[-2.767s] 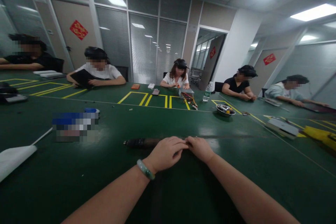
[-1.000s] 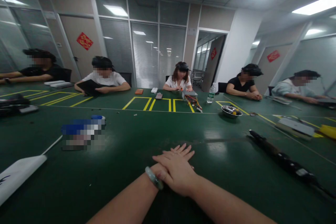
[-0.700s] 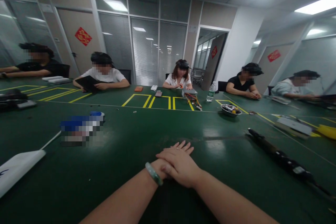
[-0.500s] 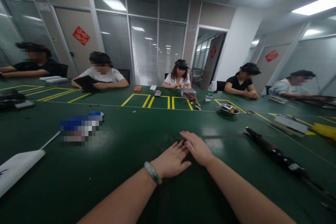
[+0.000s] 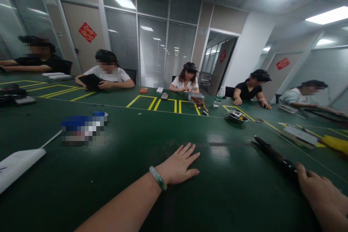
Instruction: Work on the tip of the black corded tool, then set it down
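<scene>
My left hand (image 5: 178, 166) lies flat on the green table (image 5: 130, 174), palm down and fingers spread, holding nothing; a pale green bangle is on its wrist. At the lower right, my right hand (image 5: 318, 192) rests on the near end of a long dark rod-shaped tool (image 5: 273, 155). Its fingers curl over the tool and hide that end. The tool lies slantwise on the table, its far tip pointing up and left.
A metal bowl (image 5: 236, 116) holding small parts, a water bottle (image 5: 216, 96) and a box with coloured wires (image 5: 198, 99) stand farther off. A white sheet (image 5: 16, 165) lies at the left, and yellow and grey items (image 5: 312, 136) at the right. Several people sit around the table.
My hands were stacked in front of me, then came apart. The right hand has swung out to the right onto the dark tool. The left hand stays flat.
</scene>
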Demonstrator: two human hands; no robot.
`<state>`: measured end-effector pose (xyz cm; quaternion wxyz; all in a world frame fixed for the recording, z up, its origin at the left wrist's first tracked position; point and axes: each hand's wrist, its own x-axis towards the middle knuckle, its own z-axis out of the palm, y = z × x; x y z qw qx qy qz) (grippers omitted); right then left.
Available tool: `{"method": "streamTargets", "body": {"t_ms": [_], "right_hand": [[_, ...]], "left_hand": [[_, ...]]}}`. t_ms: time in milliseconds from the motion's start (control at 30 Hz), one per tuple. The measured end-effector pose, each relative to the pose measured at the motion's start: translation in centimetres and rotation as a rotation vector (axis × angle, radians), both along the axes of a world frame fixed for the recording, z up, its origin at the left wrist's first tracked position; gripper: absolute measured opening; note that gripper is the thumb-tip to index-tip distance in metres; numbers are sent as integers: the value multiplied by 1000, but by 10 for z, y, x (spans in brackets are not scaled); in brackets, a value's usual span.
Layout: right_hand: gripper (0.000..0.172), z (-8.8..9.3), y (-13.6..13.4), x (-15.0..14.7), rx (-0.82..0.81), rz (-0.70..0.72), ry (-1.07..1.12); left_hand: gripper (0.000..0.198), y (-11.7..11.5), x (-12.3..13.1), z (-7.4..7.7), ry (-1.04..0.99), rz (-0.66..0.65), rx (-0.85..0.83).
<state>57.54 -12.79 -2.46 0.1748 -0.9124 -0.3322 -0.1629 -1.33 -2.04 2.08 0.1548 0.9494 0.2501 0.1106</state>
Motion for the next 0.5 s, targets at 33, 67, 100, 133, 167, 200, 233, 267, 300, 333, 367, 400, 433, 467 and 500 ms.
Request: {"method": "streamTargets", "body": {"t_ms": [33, 67, 100, 133, 167, 200, 233, 267, 300, 333, 367, 400, 433, 467, 500], "right_hand": [[68, 0, -4, 7, -20, -47, 76], [67, 1, -6, 10, -27, -75, 134], [67, 3, -6, 10, -28, -65, 172], [68, 5, -4, 10, -29, -47, 202], [68, 7, -3, 8, -39, -30, 232], [67, 10, -1, 7, -52, -23, 254], [67, 12, 0, 6, -65, -16, 272], [66, 14, 0, 6, -70, -11, 284], [65, 16, 0, 7, -70, 0, 290], [64, 18, -2, 8, -64, 17, 290], [64, 19, -3, 9, -56, 37, 288], [65, 20, -5, 9, -48, 54, 284], [64, 20, -7, 10, -46, 66, 280], [64, 21, -9, 9, -49, 74, 265], [63, 21, -10, 7, -48, 101, 220]], "left_hand": [[66, 0, 0, 1, 3, 2, -8], [66, 0, 0, 2, 7, 6, -15], [66, -1, 1, 3, 12, 13, -19], [66, -1, 1, 4, 18, 18, -22], [66, -1, 1, 4, 24, 21, -25], [66, -2, 1, 5, 30, 22, -28], [66, -2, 1, 5, 32, 22, -29], [66, -2, 1, 5, 31, 21, -29], [66, -2, 1, 5, 28, 20, -28], [66, -1, 0, 4, 21, 23, -25], [66, -1, 0, 4, 15, 25, -21], [65, -1, 0, 3, 9, 25, -16], [65, 0, 0, 2, 3, 24, -8], [65, 0, 0, 1, -2, 22, 2], [65, 0, 1, 1, -7, 20, 15]]}}
